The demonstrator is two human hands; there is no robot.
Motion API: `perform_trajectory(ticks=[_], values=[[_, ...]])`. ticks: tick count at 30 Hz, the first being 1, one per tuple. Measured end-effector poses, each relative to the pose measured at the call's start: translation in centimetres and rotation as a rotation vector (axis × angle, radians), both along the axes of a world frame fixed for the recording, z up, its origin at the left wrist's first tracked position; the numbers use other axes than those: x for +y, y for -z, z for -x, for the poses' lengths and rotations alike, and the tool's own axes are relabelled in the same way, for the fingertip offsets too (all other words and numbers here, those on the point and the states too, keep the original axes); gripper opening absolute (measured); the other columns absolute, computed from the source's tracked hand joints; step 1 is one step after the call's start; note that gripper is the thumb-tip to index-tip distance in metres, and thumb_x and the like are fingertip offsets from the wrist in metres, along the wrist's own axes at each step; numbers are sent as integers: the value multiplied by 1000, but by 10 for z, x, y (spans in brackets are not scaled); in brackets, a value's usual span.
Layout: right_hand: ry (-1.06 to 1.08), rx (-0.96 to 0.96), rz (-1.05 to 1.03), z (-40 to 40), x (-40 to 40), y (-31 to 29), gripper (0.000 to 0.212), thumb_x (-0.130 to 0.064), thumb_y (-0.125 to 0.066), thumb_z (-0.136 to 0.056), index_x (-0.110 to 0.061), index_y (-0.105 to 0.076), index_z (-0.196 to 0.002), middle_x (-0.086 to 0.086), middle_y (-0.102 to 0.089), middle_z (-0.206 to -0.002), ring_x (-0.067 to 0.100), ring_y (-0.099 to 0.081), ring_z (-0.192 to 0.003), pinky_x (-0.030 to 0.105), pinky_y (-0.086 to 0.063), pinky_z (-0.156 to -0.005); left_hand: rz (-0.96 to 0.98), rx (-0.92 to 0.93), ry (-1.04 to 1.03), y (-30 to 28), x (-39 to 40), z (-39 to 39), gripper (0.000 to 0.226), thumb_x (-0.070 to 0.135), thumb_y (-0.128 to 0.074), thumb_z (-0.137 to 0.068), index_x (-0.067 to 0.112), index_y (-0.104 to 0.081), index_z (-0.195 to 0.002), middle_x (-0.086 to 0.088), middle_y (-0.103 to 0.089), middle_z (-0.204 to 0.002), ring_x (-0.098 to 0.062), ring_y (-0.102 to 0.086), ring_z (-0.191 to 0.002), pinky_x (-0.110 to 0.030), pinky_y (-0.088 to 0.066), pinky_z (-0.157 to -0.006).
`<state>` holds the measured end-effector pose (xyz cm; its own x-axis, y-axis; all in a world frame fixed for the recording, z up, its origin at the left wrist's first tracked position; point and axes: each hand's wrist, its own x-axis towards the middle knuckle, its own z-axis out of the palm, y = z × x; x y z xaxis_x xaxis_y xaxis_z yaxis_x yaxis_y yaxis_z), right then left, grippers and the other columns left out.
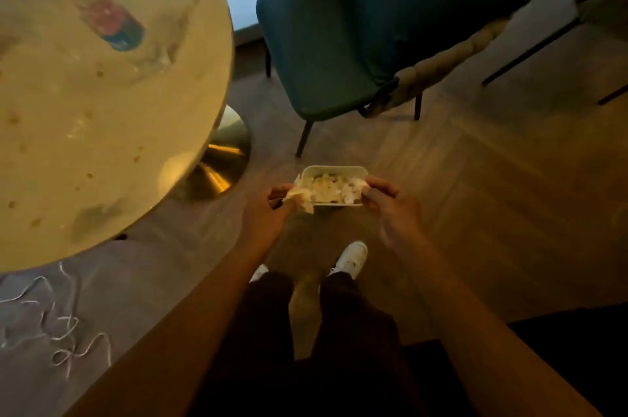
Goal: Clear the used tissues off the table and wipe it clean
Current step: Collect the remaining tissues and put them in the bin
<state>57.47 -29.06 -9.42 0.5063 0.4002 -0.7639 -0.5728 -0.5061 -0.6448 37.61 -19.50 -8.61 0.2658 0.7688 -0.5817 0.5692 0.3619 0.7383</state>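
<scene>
Head view: left hand [272, 204] and right hand [384, 202] hold a white bin [334, 175] above the floor, fingers clamped on its ends, left also pinching tissue [299, 197]; used tissues [326, 187] fill it, off the desk [102, 103]. Risk: the overhanging tissue may drop if the bin tilts. Desk spots remain unwiped.

A round surface [112, 131] is showing pale cream with faint grey marbling and small brown spots, standing on a shiny gold base [221, 158], while a blurred red and blue bottle [112, 23] is lying on it. Crumpled white tissues [326, 190] are filling a white bin [334, 187] above brown herringbone wood flooring [475, 178]. A teal chair [326, 42] is showing beige woven trim, a grey rug [51, 331] is carrying white squiggly lines, and white shoes [351, 258] are showing below black trousers [306, 331].
</scene>
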Motion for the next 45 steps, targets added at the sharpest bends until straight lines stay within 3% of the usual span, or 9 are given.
perform_trajectory(ticks=[4, 10, 13, 15, 19, 23, 31, 40, 45], values=[[-57, 1, 110, -22, 1, 107, 22, -10, -77, -87, -29, -77, -98, 0, -73, -116, 18, -70, -108, 39, -59, -94, -23, 125, 38, 88, 3, -32, 18, 32, -74, -90, 37, -64, -104, 21, -64, -97, 3, -61, -94, -16, -48, -75], [-133, -138, 192, -42, 30, 292, 19, -14, -75, -87, -31, -71, -95, -5, -71, -108, 14, -68, -104, 40, -59, -93, -113, 250, 257, 279, 30, -71, 26, 27, -73, -92, 23, -67, -117, 13, -63, -107, 4, -58, -91, -3, -40, -68], [-266, -274, 219, -52, 42, 367, 13, -15, -71, -88, -28, -69, -88, -5, -71, -98, 16, -69, -95, 40, -59, -89, -214, 280, 493, 368, 48, -87, 28, 27, -73, -91, 19, -68, -118, 1, -64, -115, -6, -60, -96, -15, -48, -83], [-464, -401, 226, -60, 49, 412, 9, -15, -69, -89, -25, -70, -89, -6, -72, -96, 15, -69, -94, 32, -57, -87, -236, 277, 640, 413, 57, -97, 29, 26, -72, -91, 16, -68, -118, -4, -64, -117, -15, -62, -103, -29, -51, -90], [-961, -502, 247, -74, 57, 474, 17, -15, -67, -92, -19, -79, -103, -3, -75, -106, 10, -67, -100, 16, -45, -85, -198, 320, 1056, 477, 64, -110, 26, 25, -69, -94, 20, -65, -119, -2, -66, -119, -20, -63, -108, -37, -53, -90], [-1215, -571, 323, -76, 60, 499, 24, -4, -65, -88, -17, -79, -103, 5, -74, -109, 16, -66, -98, 20, -44, -80, -317, 367, 1206, 504, 63, -112, 26, 21, -66, -95, 24, -63, -121, -3, -56, -127, -24, -58, -112, -35, -51, -88], [-1239, -509, 336, -72, 62, 495, 23, -23, -64, -93, -20, -77, -111, 5, -73, -113, 22, -67, -104, 30, -54, -88, -253, 319, 1154, 504, 57, -122, 30, 44, -67, -93, 29, -69, -119, -2, -59, -123, -21, -58, -112, -35, -49, -94], [-1196, -528, 400, -61, 69, 522, 24, -7, -53, -97, -16, -73, -107, 10, -69, -111, 25, -64, -98, 32, -49, -84, -188, 395, 1125, 535, 63, -130, 16, 22, -72, -90, 24, -68, -106, -3, -65, -114, -22, -64, -101, -40, -56, -90], [-1178, -483, 364, -67, 61, 489, 39, 0, -50, -92, -15, -71, -121, 9, -67, -125, 25, -62, -115, 28, -47, -95, -259, 370, 1103, 508, 60, -119, 35, 27, -69, -93, 25, -61, -126, -4, -60, -128, -24, -60, -113, -40, -53, -94]])
